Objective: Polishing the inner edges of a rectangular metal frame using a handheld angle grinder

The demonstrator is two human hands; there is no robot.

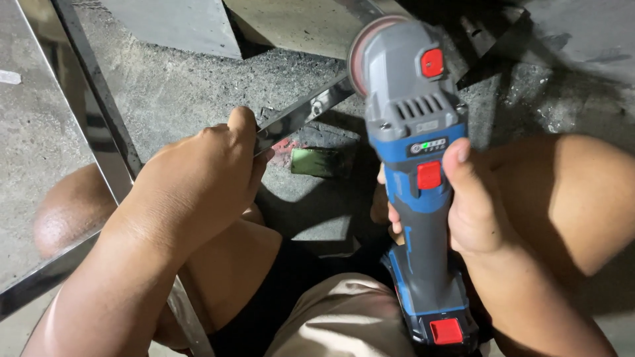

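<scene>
- Your left hand [198,178] clamps the shiny metal bar [301,114] just beside the disc [357,56]; a kickback could cut it.
- Your right hand [473,211] wraps the cordless grinder [417,165] alone; contact probably exists, though it's hidden.

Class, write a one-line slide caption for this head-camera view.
Right hand grips a blue-and-grey cordless angle grinder while the left hand holds a shiny metal bar over a concrete floor.
</scene>
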